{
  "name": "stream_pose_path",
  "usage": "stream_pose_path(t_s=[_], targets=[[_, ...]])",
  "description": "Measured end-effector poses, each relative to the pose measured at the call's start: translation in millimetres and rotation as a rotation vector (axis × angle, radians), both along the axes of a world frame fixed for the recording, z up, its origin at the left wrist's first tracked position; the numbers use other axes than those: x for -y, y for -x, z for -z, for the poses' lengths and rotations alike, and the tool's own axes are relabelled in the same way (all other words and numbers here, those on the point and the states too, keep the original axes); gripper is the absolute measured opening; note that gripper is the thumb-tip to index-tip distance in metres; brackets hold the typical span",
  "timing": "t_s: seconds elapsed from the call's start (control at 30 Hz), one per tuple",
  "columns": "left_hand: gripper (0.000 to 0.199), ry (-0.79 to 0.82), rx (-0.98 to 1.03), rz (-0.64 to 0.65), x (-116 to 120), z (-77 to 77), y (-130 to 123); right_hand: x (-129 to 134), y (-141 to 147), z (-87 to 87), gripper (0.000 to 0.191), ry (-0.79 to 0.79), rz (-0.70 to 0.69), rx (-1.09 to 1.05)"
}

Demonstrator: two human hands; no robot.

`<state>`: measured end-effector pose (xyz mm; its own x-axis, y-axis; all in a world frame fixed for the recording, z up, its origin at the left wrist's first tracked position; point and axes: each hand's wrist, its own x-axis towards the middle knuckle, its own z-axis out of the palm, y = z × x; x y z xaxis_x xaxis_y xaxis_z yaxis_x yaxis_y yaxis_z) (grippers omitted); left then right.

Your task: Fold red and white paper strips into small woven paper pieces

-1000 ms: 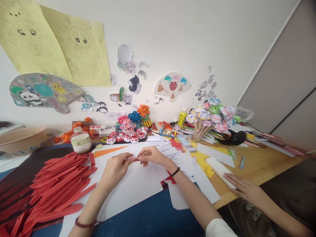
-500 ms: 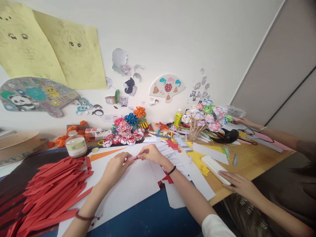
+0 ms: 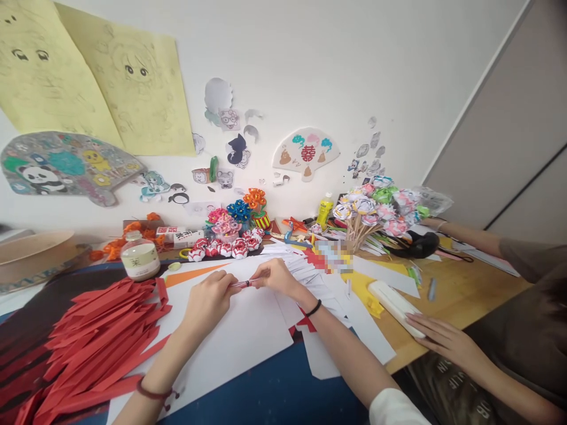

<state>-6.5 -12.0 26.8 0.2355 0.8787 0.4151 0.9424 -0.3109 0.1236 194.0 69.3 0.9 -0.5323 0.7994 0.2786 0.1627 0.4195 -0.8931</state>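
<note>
A thin red-and-white folded paper strip (image 3: 241, 284) is stretched between my two hands, with a small dark band around it. My left hand (image 3: 212, 295) pinches its left end between thumb and fingers. My right hand (image 3: 275, 276) is closed on the other end, close beside the band. Under both hands lies a large white paper sheet (image 3: 221, 342). A heap of folded red paper strips (image 3: 106, 342) lies to the left of my left forearm. White paper strips (image 3: 305, 274) are piled to the right of my right hand.
A glass jar (image 3: 140, 260) stands behind the red heap. Red-and-white paper flowers (image 3: 225, 247) line the back, and a paper bouquet (image 3: 367, 206) is at the back right. At right, a co-worker's hand (image 3: 443, 336) rests on a long white case (image 3: 394, 307).
The folded paper has turned so that its narrow edge shows, and the dark band is plainer between my hands. My view has shifted slightly. The co-worker's far arm has drawn back a little.
</note>
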Motion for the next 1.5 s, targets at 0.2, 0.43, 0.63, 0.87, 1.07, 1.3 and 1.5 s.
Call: stream_pose_path(t_s=[0.2,0.43,0.63,0.87,1.07,1.3,1.5], targets=[[0.022,-0.115,-0.023,0.023,1,2.8,-1,4,1,-3.5,0.033,0.058,0.010,-0.052],[0.021,-0.173,0.045,0.071,2,9.2,13,11,-7,-13.1,0.053,0.271,-0.235,-0.032],[0.013,-0.121,0.153,0.083,3,10.3,13,11,-7,-8.4,0.050,0.286,-0.220,-0.057],[0.029,0.200,0.325,0.073,7,16.2,11,4,-3,11.2,0.041,0.198,-0.116,-0.050],[0.039,0.298,0.382,0.132,6,19.3,13,1,0,21.8,0.037,0.085,-0.087,-0.023],[0.033,0.206,0.228,0.142,9,20.4,9,7,-1,15.5,0.032,-0.097,-0.115,0.056],[0.032,-0.014,0.040,0.116,12,24.3,4,19,5,10.5,0.019,-0.407,-0.035,0.208]])
